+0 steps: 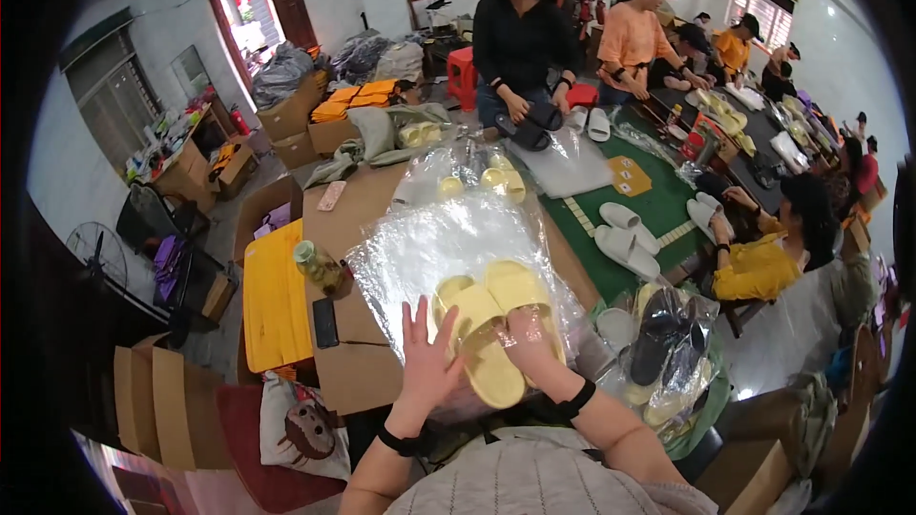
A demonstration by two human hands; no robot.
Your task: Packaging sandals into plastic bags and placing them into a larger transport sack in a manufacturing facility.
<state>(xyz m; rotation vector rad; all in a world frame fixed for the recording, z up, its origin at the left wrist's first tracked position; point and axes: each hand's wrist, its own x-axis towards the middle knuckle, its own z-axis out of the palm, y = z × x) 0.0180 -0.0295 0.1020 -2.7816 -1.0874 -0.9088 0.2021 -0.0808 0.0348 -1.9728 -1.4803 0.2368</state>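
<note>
A pair of pale yellow slippers [497, 377] lies in front of me at the near edge of a stack of clear plastic bags [420, 243]. My right hand [528, 341] is at the right slipper [516, 284], its fingers reaching in by the strap and partly hidden there; it seems to grip that slipper. My left hand [427, 362] is beside the left slipper, fingers spread, holding nothing. Its fingertips are over the bags, close to the slipper's strap. Shiny film near the slippers makes it hard to tell whether any of it covers them.
Left of the bags are a dark phone [325, 323], a glass jar [318, 267] and a yellow stack [273, 300]. Bagged dark slippers [658, 334] lie at right, grey slippers [625, 250] on the green surface. Co-workers stand beyond; one in yellow [763, 265] sits at right.
</note>
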